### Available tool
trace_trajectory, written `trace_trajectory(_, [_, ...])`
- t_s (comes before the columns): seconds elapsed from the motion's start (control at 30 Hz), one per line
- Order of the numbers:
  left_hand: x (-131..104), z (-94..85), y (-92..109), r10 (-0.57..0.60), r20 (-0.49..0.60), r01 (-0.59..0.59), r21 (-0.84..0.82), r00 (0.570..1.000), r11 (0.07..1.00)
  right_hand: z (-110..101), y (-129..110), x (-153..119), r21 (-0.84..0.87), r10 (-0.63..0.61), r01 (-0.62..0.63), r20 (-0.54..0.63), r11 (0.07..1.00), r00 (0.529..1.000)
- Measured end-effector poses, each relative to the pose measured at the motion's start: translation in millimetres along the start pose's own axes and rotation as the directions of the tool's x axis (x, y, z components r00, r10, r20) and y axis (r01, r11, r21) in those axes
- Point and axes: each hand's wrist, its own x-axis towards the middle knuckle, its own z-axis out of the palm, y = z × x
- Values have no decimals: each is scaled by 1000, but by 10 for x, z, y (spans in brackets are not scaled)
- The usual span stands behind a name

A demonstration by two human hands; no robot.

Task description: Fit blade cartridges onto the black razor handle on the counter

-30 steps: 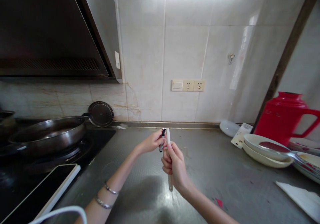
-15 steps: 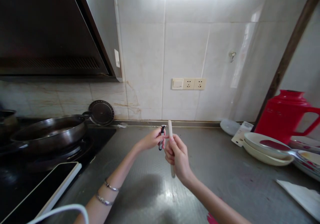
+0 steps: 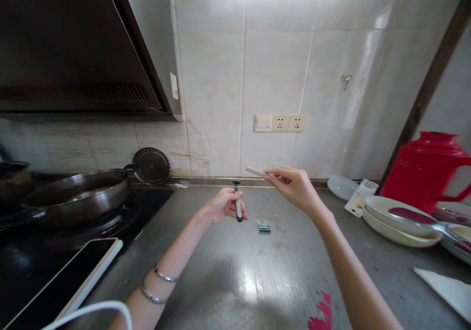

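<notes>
My left hand is closed on a small razor. Its handle is grey and black, and its dark head points up and away from me. Higher and to the right, my right hand pinches a slim, pale grey stick-like thing whose tip points left. What that stick is, I cannot make out. On the steel counter, just right of the razor, lies a small clear and teal-black piece, which looks like a razor cartridge in a case. Neither hand touches it.
At left, a steel pan sits on the black hob, with a phone and white cable nearer me. Stacked plates and a red thermos jug stand at right. A range hood hangs upper left.
My right hand has moved up and right, away from the left, and the pale stick has tipped from upright to nearly flat. The small teal-black piece on the counter has come into view.
</notes>
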Motion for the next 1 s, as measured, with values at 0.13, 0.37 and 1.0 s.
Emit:
trace_trajectory(0.13, [36,76,-27,-64,-44,59,-110,997,992,95,191,-13,-24,13,-10,127,1000,992])
trace_trajectory(0.37, [15,160,-27,-134,43,136,-52,990,989,186,316,-17,51,8,-21,240,998,971])
trace_trajectory(1.0, [-77,232,12,-153,67,149,58,986,987,336,382,-11,263,9,-109,353,959,936])
